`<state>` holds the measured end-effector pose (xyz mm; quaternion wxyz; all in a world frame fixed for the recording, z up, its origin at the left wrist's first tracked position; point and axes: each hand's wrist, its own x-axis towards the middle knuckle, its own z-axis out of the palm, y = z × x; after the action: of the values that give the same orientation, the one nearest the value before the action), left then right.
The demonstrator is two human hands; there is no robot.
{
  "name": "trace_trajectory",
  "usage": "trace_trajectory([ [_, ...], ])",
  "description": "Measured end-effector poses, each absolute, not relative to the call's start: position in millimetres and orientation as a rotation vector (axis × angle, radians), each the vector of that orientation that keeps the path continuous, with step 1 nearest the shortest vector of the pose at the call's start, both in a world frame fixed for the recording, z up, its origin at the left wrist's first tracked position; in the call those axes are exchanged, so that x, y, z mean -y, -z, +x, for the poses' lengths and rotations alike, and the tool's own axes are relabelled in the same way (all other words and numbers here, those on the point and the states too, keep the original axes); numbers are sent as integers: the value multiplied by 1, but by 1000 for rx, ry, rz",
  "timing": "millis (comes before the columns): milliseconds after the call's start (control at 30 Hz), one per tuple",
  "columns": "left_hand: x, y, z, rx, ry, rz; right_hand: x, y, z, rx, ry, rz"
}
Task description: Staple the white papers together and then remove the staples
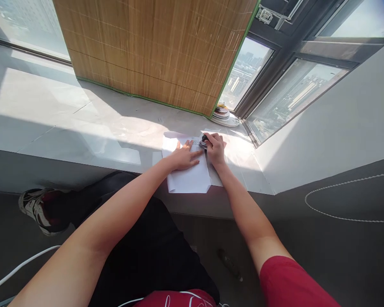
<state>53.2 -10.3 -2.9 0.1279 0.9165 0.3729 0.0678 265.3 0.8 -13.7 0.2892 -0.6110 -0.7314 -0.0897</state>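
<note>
A white sheet of paper (188, 179) lies on the pale window sill (83, 123), its near edge hanging slightly over the front. My left hand (184, 157) rests flat on the paper, fingers stretched out and pointing right. My right hand (215, 149) is closed around a small dark stapler (205, 140), held at the paper's upper right part. Some faint print shows on the paper by my left fingertips.
A bamboo blind (153, 51) with green edging leans against the window. A stack of flat round items (222, 114) sits in the sill's far corner. A white wall (333, 123) closes the right. Below are my dark trousers, a shoe (35, 209) and white cables.
</note>
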Motion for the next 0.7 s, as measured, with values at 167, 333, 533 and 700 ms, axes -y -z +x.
trace_trajectory([
  [167,9,2,54,-1110,-153,2672,-10,11,284,1719,207,-1772],
  [333,8,4,55,-1165,-148,2692,-12,18,290,1554,162,-1748],
  [533,6,9,56,-1166,-160,2707,-11,25,299,1443,57,-1867],
  [700,0,7,55,-1144,-269,2590,-7,15,290,1356,63,-1718],
])
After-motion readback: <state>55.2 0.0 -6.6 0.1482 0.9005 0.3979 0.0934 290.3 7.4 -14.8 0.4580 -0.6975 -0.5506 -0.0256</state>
